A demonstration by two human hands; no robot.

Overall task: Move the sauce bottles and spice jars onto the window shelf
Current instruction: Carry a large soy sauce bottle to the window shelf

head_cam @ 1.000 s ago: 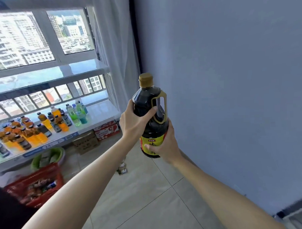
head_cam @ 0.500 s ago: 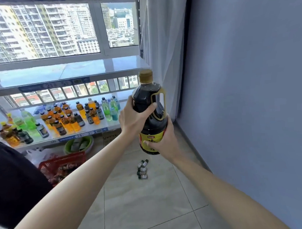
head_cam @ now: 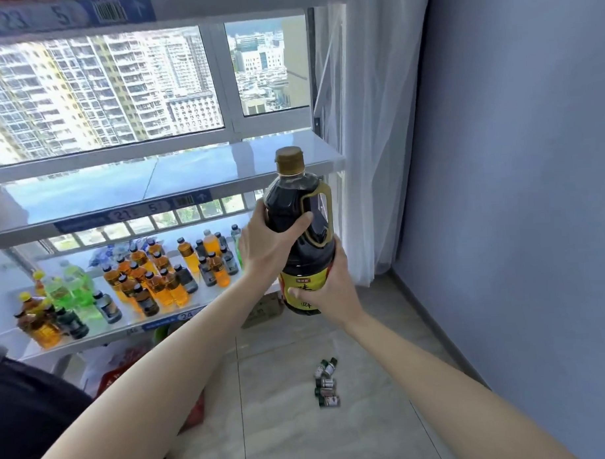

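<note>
I hold a large dark sauce bottle [head_cam: 295, 216] upright in the air, with a gold cap, a gold handle and a yellow label. My left hand [head_cam: 265, 246] grips its upper body from the left. My right hand [head_cam: 330, 292] wraps the label and base from the right. The bottle hangs just in front of the right end of the pale window shelf [head_cam: 175, 175], about level with its front edge. Several small spice jars [head_cam: 326, 383] lie in a cluster on the floor below.
A lower shelf [head_cam: 102, 329] carries several orange, green and dark drink bottles [head_cam: 152, 279]. A white curtain [head_cam: 366, 124] hangs right of the window beside a blue-grey wall [head_cam: 515, 187]. A red basket [head_cam: 114, 376] and a cardboard box [head_cam: 262, 309] sit under the shelves on grey tiles.
The view has swung left and up toward the window, and the shelves now loom closer. Both hands keep the same grip on the sauce bottle, which has come nearer to the window shelf.
</note>
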